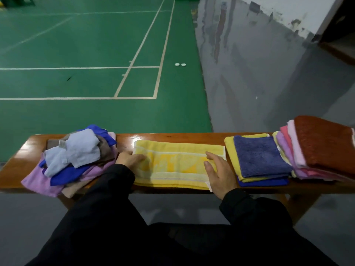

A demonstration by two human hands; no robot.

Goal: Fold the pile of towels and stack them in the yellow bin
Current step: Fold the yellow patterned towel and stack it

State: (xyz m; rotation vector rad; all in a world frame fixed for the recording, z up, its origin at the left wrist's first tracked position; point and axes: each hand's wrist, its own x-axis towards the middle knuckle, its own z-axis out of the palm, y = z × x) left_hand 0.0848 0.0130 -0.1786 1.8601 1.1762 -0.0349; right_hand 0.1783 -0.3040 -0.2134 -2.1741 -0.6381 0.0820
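Mid-fold: my left hand and right hand lie open and flat on the yellow towel, spread on the bench between the unfolded pile and folded stacks. Next, I judge, fold end over end. No yellow bin visible.

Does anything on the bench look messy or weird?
Yes. The heap of unfolded towels at the left end of the brown wooden bench is crumpled, and its purple towel hangs over the near edge. No yellow bin is in view. The folded stacks on the right look neat.
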